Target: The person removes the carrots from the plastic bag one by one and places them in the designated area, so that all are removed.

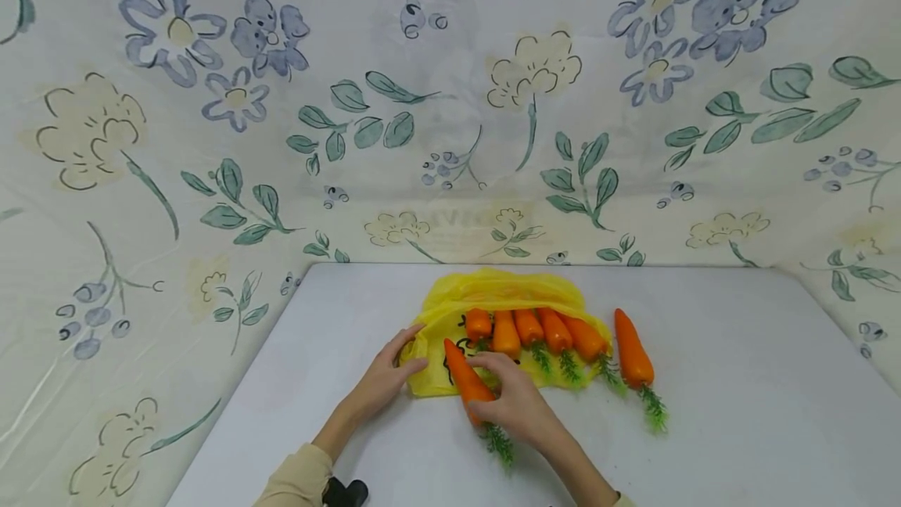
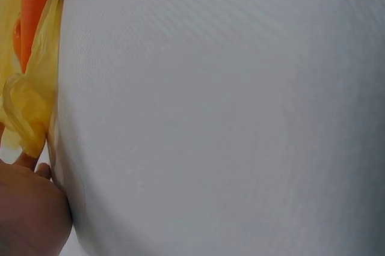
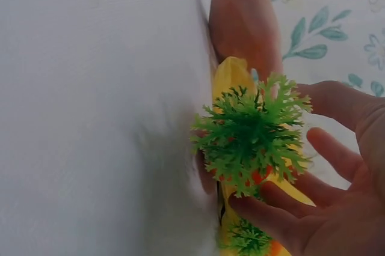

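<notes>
My right hand (image 1: pixel 517 399) grips an orange toy carrot (image 1: pixel 461 370) with green leaves, its tip pointing away over the front of a yellow plastic bag (image 1: pixel 432 335). In the right wrist view the leaves (image 3: pixel 252 133) hide most of that carrot. My left hand (image 1: pixel 383 372) holds the bag's left edge; the left wrist view shows bunched yellow plastic (image 2: pixel 30 103) at the fingers. Several more carrots (image 1: pixel 505 335) lie side by side in the bag's mouth, leaves toward me. Black marks show on the bag.
One more carrot (image 1: pixel 635 354) lies on the white table (image 1: pixel 739 390), just right of the bag. A flowered cloth (image 1: pixel 450 100) hangs behind and at both sides of the table. Something black (image 1: pixel 345 493) shows by the left sleeve.
</notes>
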Demonstrator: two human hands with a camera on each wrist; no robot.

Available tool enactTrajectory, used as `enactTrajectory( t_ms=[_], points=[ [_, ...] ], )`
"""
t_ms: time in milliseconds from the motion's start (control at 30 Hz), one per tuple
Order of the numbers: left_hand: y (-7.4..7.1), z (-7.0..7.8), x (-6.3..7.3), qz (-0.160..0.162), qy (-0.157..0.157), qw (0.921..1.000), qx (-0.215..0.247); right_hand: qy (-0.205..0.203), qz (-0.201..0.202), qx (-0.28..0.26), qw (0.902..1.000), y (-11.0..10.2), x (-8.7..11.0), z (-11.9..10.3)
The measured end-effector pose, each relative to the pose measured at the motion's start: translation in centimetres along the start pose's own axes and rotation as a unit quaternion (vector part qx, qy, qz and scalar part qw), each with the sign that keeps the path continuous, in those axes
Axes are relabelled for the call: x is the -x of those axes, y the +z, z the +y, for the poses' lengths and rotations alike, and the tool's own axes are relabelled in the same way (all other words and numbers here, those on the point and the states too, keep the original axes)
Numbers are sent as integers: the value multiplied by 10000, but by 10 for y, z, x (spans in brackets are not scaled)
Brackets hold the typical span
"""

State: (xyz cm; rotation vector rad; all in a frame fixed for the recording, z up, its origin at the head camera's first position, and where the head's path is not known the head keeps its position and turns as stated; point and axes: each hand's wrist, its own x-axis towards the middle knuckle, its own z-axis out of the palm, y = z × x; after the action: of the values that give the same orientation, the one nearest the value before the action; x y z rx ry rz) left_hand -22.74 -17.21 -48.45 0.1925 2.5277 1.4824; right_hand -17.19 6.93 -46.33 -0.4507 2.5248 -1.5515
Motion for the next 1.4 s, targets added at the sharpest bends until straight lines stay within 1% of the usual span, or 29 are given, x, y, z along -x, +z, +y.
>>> enactTrajectory(
  t_ms=[200,367,667,1000,1400],
  points=[
    [0,-1,0,53,-38,10000,37,3,-284,103,9995,6,1,1],
    [-1,-2,2,63,15,9999,98,45,-384,228,9990,11,4,5],
    [1,1,3,92,1,9999,133,-12,-375,463,9982,12,7,10],
    [0,2,3,72,44,9999,89,2,-436,560,9975,11,7,9],
    [1,2,3,113,42,9999,31,-25,-291,611,9977,9,7,6]
  ],
)
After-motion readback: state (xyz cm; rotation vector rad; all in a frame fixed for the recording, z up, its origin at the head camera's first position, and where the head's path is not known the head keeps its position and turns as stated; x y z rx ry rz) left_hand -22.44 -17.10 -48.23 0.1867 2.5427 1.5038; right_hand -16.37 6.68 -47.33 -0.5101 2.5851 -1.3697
